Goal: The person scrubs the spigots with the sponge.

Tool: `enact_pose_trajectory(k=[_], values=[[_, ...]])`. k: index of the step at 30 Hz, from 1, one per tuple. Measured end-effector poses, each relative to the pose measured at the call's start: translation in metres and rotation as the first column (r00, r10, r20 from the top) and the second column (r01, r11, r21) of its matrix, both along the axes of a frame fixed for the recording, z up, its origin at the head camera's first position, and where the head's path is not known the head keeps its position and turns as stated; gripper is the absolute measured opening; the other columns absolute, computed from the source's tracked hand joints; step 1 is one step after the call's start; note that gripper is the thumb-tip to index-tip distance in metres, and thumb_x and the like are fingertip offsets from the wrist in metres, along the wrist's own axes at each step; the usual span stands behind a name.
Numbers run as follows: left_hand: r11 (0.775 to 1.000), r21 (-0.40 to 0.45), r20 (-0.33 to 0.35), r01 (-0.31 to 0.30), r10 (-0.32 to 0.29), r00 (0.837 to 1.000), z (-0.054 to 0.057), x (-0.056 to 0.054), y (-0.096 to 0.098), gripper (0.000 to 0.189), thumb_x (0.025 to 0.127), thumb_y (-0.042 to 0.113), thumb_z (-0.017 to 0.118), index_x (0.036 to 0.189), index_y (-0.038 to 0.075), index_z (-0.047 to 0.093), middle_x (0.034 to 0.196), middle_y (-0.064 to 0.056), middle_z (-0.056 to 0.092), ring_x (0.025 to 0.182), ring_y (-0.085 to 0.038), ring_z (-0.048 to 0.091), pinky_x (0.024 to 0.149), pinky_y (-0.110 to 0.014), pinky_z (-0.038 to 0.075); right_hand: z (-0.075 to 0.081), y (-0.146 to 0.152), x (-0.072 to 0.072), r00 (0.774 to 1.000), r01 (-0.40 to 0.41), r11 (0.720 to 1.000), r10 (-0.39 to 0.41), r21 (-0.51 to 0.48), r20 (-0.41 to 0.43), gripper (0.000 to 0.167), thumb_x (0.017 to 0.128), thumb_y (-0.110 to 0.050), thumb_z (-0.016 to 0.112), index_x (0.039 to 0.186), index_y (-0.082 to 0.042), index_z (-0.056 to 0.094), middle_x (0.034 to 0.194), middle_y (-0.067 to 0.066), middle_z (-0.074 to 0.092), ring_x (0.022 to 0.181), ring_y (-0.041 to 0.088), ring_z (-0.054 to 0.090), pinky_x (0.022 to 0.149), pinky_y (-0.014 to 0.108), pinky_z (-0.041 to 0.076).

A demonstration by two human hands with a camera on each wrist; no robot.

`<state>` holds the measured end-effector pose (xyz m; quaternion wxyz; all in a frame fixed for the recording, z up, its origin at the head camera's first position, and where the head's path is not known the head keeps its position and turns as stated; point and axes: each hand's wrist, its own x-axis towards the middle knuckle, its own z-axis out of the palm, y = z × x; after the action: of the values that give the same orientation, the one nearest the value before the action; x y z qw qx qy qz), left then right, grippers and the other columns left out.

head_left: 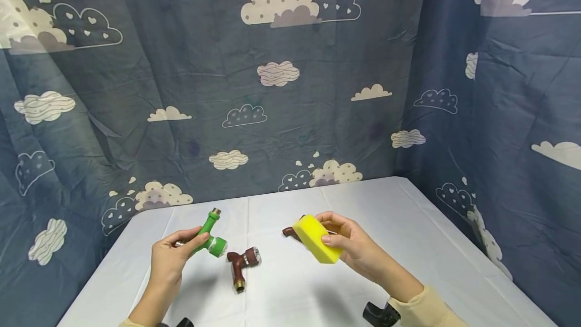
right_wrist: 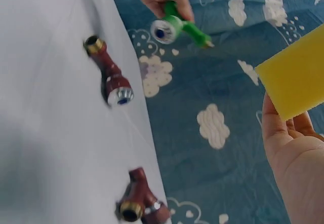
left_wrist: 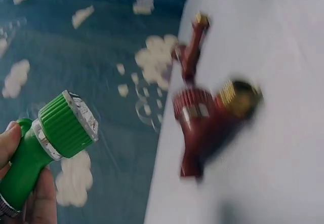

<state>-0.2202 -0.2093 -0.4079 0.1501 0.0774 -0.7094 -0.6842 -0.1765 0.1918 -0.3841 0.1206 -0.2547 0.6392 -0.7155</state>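
My left hand (head_left: 170, 259) grips a green plastic tap (head_left: 210, 233) above the left part of the table, its brass end pointing up and its ribbed round knob facing right. Pinched between the thumb and fingers of my right hand (head_left: 354, 243) is a yellow sponge (head_left: 317, 240), also held in the air. One dark red tap (head_left: 238, 266) lies on the table between the hands, nearer the left. Behind the sponge lies a second dark red tap (head_left: 289, 232), mostly hidden in the head view; the right wrist view shows more of this tap (right_wrist: 142, 198).
A white cloth covers the table (head_left: 272, 296). Dark blue curtains (head_left: 218, 79) with cloud prints hang behind it and at both sides. Black wrist gear (head_left: 381, 313) shows by the right sleeve (head_left: 426, 312).
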Motion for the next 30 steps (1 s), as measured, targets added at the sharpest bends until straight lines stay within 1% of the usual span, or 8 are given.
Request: enact_pose_trajectory(k=[3,6,14,19,23,25,27,30], values=[[0.998,-0.046,0.083,-0.032,0.035,0.996,-0.009,-0.007,-0.017,0.021,0.079,0.013,0.097,0.098,0.016,0.088,0.081,0.012,0.070,0.086,-0.004,0.065,0.076,-0.018,0.065,-0.003,0.011,0.001,1.000,0.029,1.000,-0.029,0.011,-0.001,0.027,0.105,-0.013,0.057,0.128,-0.026,0.063,0.124,0.002,0.065,0.107,0.021,0.064,0.089,0.028,0.062],[0.996,-0.081,0.148,-0.040,0.052,0.988,-0.016,-0.012,-0.033,0.019,0.080,0.017,0.098,0.096,0.021,0.088,0.083,0.016,0.071,0.082,-0.001,0.068,0.075,-0.018,0.065,-0.007,0.021,0.002,0.998,0.064,0.998,-0.064,0.020,0.001,0.027,0.106,-0.013,0.056,0.128,-0.028,0.063,0.124,0.001,0.064,0.108,0.020,0.063,0.089,0.029,0.062],[0.975,-0.211,0.213,-0.063,0.108,0.971,-0.035,-0.020,-0.063,0.025,0.078,0.023,0.099,0.099,0.014,0.087,0.084,0.017,0.073,0.079,0.001,0.066,0.069,-0.017,0.062,-0.014,0.042,0.004,0.991,0.136,0.990,-0.136,0.029,0.013,0.029,0.107,-0.013,0.055,0.132,-0.028,0.059,0.126,0.000,0.062,0.109,0.020,0.062,0.089,0.029,0.063],[0.931,-0.348,0.224,-0.108,0.195,0.955,-0.048,-0.023,-0.078,0.032,0.077,0.031,0.100,0.098,0.011,0.088,0.098,0.006,0.080,0.086,0.004,0.057,0.067,-0.014,0.057,-0.018,0.052,0.008,0.983,0.180,0.983,-0.181,0.034,0.035,0.031,0.108,-0.012,0.053,0.132,-0.031,0.057,0.128,0.001,0.060,0.109,0.021,0.062,0.089,0.030,0.063],[0.931,-0.353,0.253,-0.091,0.189,0.949,-0.052,-0.025,-0.088,0.035,0.079,0.032,0.098,0.101,0.007,0.086,0.110,-0.006,0.080,0.084,0.002,0.062,0.065,-0.017,0.060,-0.020,0.059,0.009,0.980,0.197,0.980,-0.198,0.028,0.028,0.033,0.108,-0.010,0.051,0.132,-0.033,0.057,0.127,-0.001,0.061,0.109,0.020,0.062,0.088,0.030,0.062],[0.926,-0.371,0.268,-0.074,0.183,0.946,-0.054,-0.025,-0.092,0.037,0.080,0.034,0.097,0.101,0.006,0.086,0.114,-0.015,0.079,0.087,-0.007,0.068,0.067,-0.021,0.062,-0.021,0.063,0.010,0.979,0.203,0.979,-0.204,0.020,0.023,0.034,0.108,-0.009,0.051,0.133,-0.033,0.057,0.127,-0.001,0.062,0.109,0.020,0.062,0.088,0.029,0.062],[0.908,-0.416,0.279,-0.043,0.172,0.945,-0.054,-0.025,-0.097,0.038,0.083,0.036,0.094,0.100,0.004,0.086,0.124,-0.027,0.075,0.099,-0.025,0.073,0.079,-0.034,0.065,-0.023,0.067,0.010,0.978,0.209,0.978,-0.209,0.014,0.017,0.036,0.109,-0.009,0.050,0.133,-0.034,0.058,0.126,-0.002,0.062,0.108,0.019,0.061,0.087,0.029,0.062],[0.861,-0.509,0.300,0.006,0.171,0.938,-0.055,-0.023,-0.105,0.039,0.084,0.041,0.091,0.098,0.004,0.086,0.141,-0.035,0.064,0.125,-0.051,0.061,0.101,-0.055,0.057,-0.025,0.072,0.010,0.979,0.205,0.979,-0.205,0.005,0.014,0.037,0.109,-0.009,0.048,0.133,-0.035,0.059,0.126,-0.002,0.062,0.108,0.018,0.061,0.087,0.028,0.061]])
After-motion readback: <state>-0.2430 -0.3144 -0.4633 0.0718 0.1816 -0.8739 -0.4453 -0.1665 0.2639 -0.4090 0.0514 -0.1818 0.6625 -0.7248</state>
